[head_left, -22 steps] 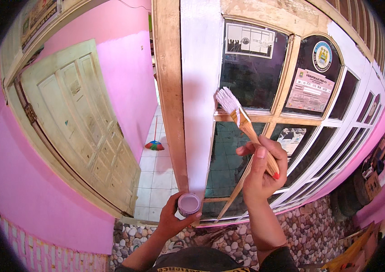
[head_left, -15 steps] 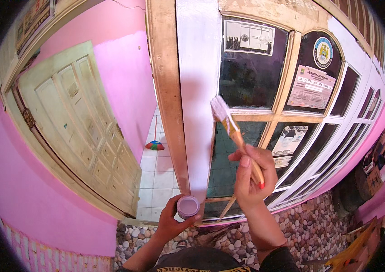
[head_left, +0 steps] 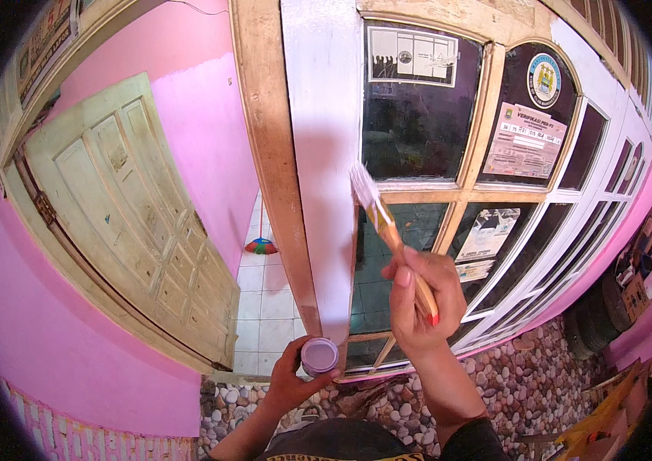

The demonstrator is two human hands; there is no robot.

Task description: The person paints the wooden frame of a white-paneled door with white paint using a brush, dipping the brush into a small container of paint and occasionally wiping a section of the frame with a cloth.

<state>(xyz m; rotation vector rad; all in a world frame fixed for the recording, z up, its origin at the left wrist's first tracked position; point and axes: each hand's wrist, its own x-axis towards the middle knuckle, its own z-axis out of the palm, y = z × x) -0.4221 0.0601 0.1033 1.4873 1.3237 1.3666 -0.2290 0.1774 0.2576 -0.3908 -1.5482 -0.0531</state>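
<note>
My right hand (head_left: 427, 296) is closed round the wooden handle of a flat paintbrush (head_left: 386, 225), which has a red handle end. Its bristles, coated white, point up and away and overlap the right edge of a white-painted post (head_left: 324, 100); whether they touch it I cannot tell. Lower down, my left hand (head_left: 293, 380) grips a small round paint cup (head_left: 320, 355) from the side, its top uncovered and pale lilac paint showing inside. The cup sits in front of the foot of the post. Right of the post is a window frame (head_left: 468, 150), partly bare wood and partly white.
At left stands an open, worn cream door (head_left: 141, 215) between pink walls (head_left: 72, 338). A broom (head_left: 261, 246) rests on white tiles (head_left: 274, 306) beyond the doorway. Pebble-patterned flooring (head_left: 502, 376) lies below, with a dark container (head_left: 595, 323) at right.
The view has shifted slightly, moving the post and window left in the picture. The brush tip has also moved a little left, staying by the post's edge. Both grips are unchanged.
</note>
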